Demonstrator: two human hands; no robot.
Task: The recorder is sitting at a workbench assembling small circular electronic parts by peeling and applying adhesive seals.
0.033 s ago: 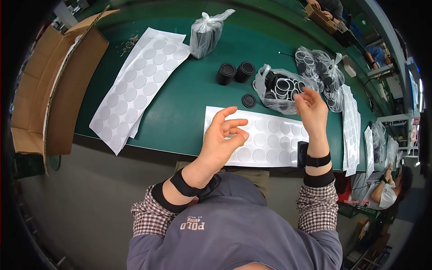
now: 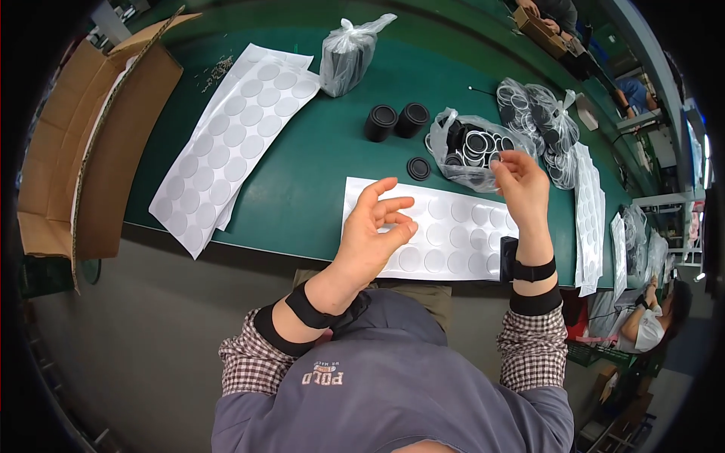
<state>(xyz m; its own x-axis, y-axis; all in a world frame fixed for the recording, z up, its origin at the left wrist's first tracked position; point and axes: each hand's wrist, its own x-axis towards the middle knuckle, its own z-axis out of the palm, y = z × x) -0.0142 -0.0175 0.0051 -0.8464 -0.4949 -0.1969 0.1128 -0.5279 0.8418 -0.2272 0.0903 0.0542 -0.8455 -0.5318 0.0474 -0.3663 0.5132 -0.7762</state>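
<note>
My left hand (image 2: 381, 226) hovers over the left part of a white sheet of round stickers (image 2: 453, 234), its fingers curved, apart and holding nothing. At the sheet's far right edge, my right hand (image 2: 522, 185) has thumb and forefinger brought together beside an opened clear plastic bag (image 2: 472, 177). Whatever is between those fingertips is too small to make out. Black caps and white-edged rings (image 2: 476, 143) fill the bag. A single round black lid (image 2: 418, 168) lies left of it, and two black cylindrical containers (image 2: 381, 123) stand farther back.
More sticker sheets (image 2: 234, 128) lie at the left, beside an open cardboard box (image 2: 113, 151). A tied bag (image 2: 347, 60) stands at the back. Further bags of rings (image 2: 529, 113) and sheets (image 2: 589, 219) are on the right. Other people work at the far right and back.
My right hand's forefinger has come down toward the thumb, so the fingertips are closer together. My left hand stays nearly where it was.
</note>
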